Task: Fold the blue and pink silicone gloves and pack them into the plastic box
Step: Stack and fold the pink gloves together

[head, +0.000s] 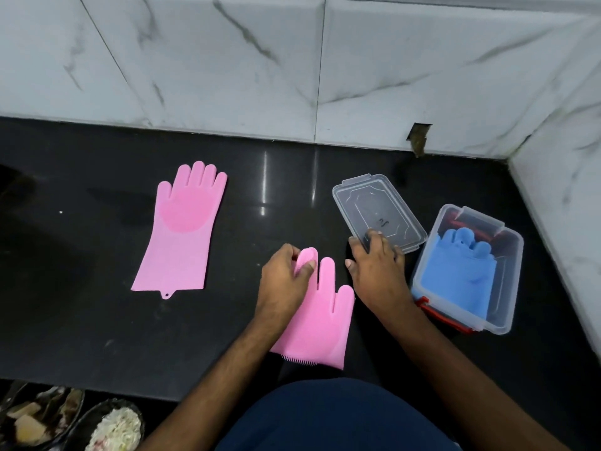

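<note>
One pink silicone glove (pixel 182 229) lies flat, palm up, on the black counter at the left. A second pink glove (pixel 320 323) lies near the front edge, its bristles showing at the folded lower edge. My left hand (pixel 286 284) pinches that glove's bent-over finger. My right hand (pixel 374 271) rests flat on the counter just right of the glove, fingertips touching the clear lid (pixel 377 211). The clear plastic box (pixel 507 281) with red clasps stands at the right, with blue glove material (pixel 458 271) folded inside it.
The black counter (pixel 97 320) meets white marble wall tiles (pixel 227 76) at the back and on the right. Two dishes with food (pixel 65 421) sit below the counter's front edge at the lower left.
</note>
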### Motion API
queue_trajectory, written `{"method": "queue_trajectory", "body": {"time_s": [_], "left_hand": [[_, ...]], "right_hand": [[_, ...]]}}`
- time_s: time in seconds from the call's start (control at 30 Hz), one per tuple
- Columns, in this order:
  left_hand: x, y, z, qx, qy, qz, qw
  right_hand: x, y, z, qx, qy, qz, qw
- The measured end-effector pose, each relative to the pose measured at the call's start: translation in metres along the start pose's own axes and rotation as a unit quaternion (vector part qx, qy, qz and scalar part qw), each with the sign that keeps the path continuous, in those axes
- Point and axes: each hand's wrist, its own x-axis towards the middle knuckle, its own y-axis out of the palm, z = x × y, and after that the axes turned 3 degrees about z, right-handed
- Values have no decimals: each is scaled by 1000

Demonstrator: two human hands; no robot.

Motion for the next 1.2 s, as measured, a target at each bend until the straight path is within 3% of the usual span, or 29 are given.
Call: {"method": "queue_trajectory", "body": {"time_s": [0.1,0.17,0.27,0.37,0.5,0.57,0.63,0.67,0.7,0.77,0.87,1.0,1.07,1.2], "left_hand": [[4,-1,-4,-20,31,-25,999],[3,-1,-8,-43,59,-45,996],[-2,-6,-17,-115,107,-80,984],[-8,-17,-32,-212,140,-81,964],[-21,-39,-66,-383,92,-64,917],[-28,-53,-84,-443,77,-36,893],[-33,-68,-99,-485,66,-1,872],[-33,-74,-104,-497,63,10,866],[-30,-77,-107,-497,60,15,866],[-20,-78,-105,-465,49,5,884],[0,-65,-79,-375,18,-24,927],[10,-44,-18,-230,-37,-55,971],[7,-37,6,-150,-37,-57,986],[1,-30,20,-47,-4,-25,999]], "right_hand": [[-5,1,7,48,-45,-58,996],[-12,-2,9,170,-81,-86,978],[-25,-9,12,386,-84,-1,919],[-32,-20,17,543,-62,100,831],[-41,-50,23,651,-104,153,736],[-45,-74,27,722,-126,206,649],[-46,-97,28,789,-157,257,536],[-43,-106,28,808,-155,265,502],[-38,-113,29,816,-141,261,496],[-23,-113,31,798,-98,212,555],[1,-90,37,710,-25,68,700],[19,-41,22,461,-14,-71,885],[14,-27,16,346,-50,-98,932],[-1,-9,32,234,-166,-36,957]]}}
